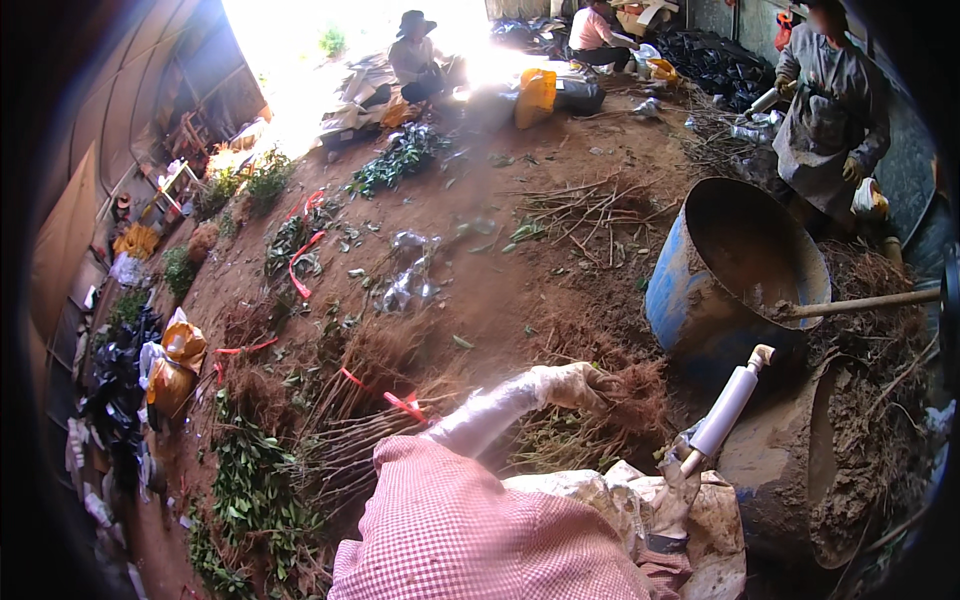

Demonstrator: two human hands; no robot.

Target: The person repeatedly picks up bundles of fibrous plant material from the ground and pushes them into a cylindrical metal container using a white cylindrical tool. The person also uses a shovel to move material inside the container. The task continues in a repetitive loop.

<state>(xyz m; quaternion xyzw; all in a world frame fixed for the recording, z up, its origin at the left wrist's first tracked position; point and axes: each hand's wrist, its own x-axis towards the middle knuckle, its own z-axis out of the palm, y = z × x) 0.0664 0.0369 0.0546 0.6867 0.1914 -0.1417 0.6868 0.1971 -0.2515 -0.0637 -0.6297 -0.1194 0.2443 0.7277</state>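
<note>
My left hand (pixel 581 386), in a soiled glove below a film-covered sleeve, reaches onto the reddish roots (pixel 641 394) of a bundle of plants. Its fingertips are partly lost among the roots, so its hold is unclear. The bundle's thin stems (pixel 570 442) lie below that hand. My right hand (pixel 679 491), gloved and close to my lap, grips the handle of a roll of clear plastic film (pixel 726 411), which is tilted up to the right. A muddy blue drum (pixel 664 292) stands tilted beyond the roll, with a wooden pole (pixel 870 304) across its rim.
Tied bundles of bare stems (pixel 352 457) and leafy plants (pixel 259 487) lie at left. A second mud-caked drum (pixel 765 465) lies at lower right. Cut branches (pixel 592 206) are on the soil ahead. A co-worker (pixel 829 112) stands behind the blue drum; two people sit farther back.
</note>
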